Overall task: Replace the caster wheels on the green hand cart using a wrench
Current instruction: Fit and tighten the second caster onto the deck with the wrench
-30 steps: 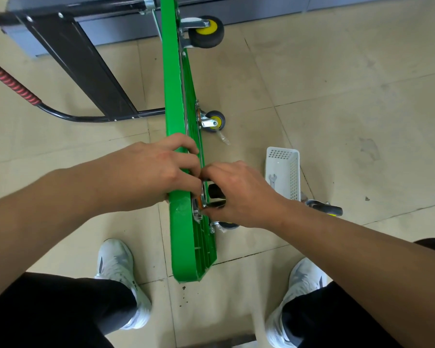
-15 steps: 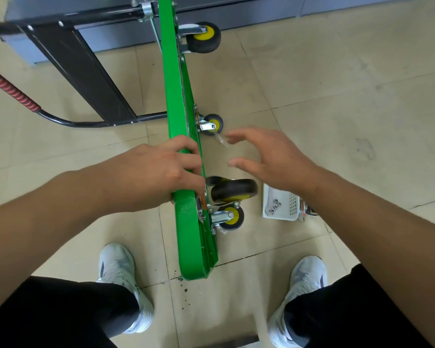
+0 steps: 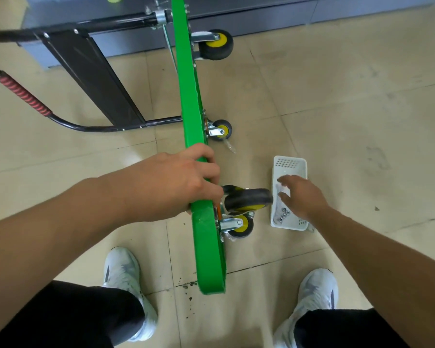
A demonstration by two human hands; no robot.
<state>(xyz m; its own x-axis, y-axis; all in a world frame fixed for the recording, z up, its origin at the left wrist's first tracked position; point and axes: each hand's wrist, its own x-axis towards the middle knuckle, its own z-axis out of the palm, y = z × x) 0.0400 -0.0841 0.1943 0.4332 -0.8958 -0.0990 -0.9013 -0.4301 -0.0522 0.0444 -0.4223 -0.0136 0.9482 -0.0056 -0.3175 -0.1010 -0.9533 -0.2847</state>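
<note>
The green hand cart stands on its side edge on the floor, its underside facing right. My left hand grips the top edge of the deck, beside a large black and yellow caster set against the deck. A smaller caster sits just below it, another small caster is farther up, and a big wheel is at the far end. My right hand reaches with spread fingers into a white basket holding several nuts and a wrench.
The cart's black folded handle with a red grip lies to the left on the tiled floor. A grey cabinet base runs along the far side. My two white shoes stand on either side of the cart's near end.
My right hand left the large caster at the deck and moved right and down into the white basket. My left hand stays on the deck edge.
</note>
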